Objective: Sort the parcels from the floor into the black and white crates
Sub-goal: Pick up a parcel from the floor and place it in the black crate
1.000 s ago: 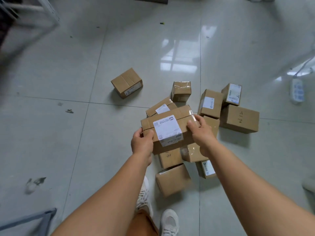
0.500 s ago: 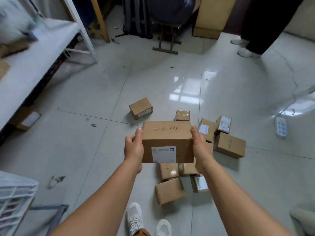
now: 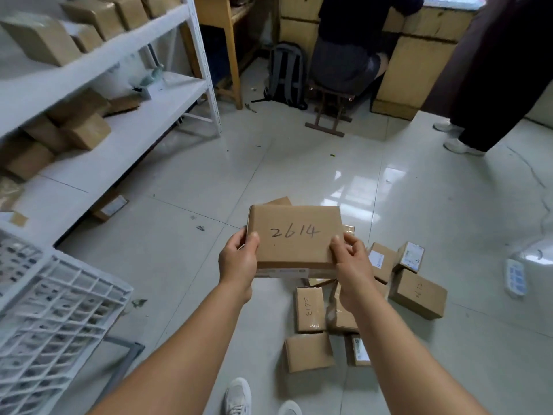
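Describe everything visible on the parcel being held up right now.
The held parcel is a flat brown cardboard box with "2614" handwritten in dark marker on its broad upper face. A strip of white label shows along the near lower edge. It looks closed and undented, held roughly level above the parcels lying on the floor. The left hand grips its left edge and the right hand its right edge, thumbs on top.

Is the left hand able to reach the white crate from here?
Probably yes: the white crate stands low on the left hand's side with only bare floor between, but that hand now grips the parcel.
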`<move>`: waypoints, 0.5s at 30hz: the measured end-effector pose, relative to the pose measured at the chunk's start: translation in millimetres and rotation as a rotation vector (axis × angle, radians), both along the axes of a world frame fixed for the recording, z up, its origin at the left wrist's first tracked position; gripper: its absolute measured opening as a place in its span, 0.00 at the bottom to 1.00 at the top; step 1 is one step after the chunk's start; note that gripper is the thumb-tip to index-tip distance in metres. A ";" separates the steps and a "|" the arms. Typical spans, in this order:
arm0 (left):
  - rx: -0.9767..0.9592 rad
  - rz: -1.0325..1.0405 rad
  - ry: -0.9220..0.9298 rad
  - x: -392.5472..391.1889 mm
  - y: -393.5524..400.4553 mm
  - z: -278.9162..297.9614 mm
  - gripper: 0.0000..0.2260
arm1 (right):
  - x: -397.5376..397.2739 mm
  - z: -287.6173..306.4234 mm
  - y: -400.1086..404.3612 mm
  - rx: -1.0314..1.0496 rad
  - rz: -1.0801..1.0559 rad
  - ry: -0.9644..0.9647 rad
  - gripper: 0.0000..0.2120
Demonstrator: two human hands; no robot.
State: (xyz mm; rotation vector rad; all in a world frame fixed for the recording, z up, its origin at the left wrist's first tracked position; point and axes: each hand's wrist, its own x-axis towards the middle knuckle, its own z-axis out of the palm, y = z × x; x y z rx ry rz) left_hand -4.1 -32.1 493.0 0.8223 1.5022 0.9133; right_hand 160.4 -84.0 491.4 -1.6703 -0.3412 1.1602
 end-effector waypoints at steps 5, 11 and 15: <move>0.105 0.086 0.004 -45.7 -9.7 36.3 0.09 | -47.8 33.5 9.1 0.125 0.019 -0.039 0.11; 0.209 0.210 0.059 -118.7 -18.4 76.0 0.09 | -124.5 69.0 23.5 0.228 0.105 -0.028 0.15; 0.269 0.318 0.098 -182.4 -23.8 103.4 0.09 | -189.1 93.1 32.6 0.278 0.167 0.013 0.16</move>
